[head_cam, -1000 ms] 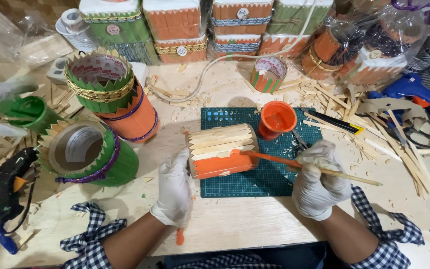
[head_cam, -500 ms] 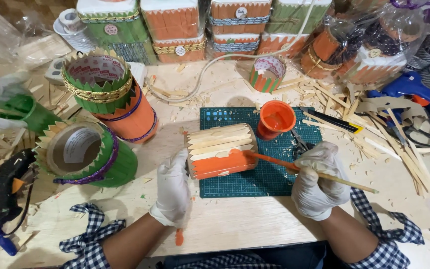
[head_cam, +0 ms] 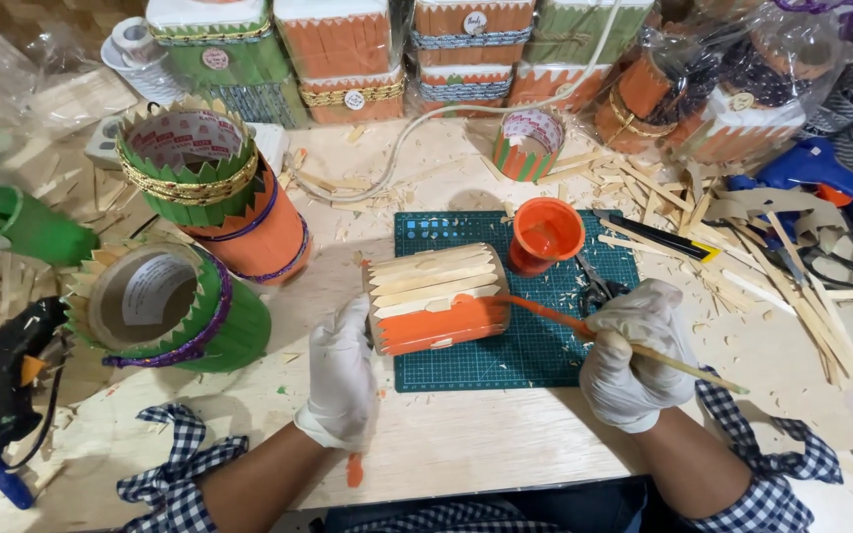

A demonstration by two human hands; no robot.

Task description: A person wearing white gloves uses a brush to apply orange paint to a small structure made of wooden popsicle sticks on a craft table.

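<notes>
the left hand [head_cam: 343, 380], gloved, has its fingers wrapped on the near end of a stick-clad cylinder [head_cam: 436, 298] lying on its side on the green cutting mat [head_cam: 466, 360]. the right hand [head_cam: 629, 355], also gloved, has fingers clamped on a thin paintbrush [head_cam: 584, 326] whose tip touches the cylinder's orange lower band. the cylinder looks light, stiff and hollow, its wet paint likely slippery, so the bare end is the safer hold. beyond sits an orange paint cup [head_cam: 545, 234]; farther off on the tabletop [head_cam: 466, 444] stand finished containers [head_cam: 214, 192].
</notes>
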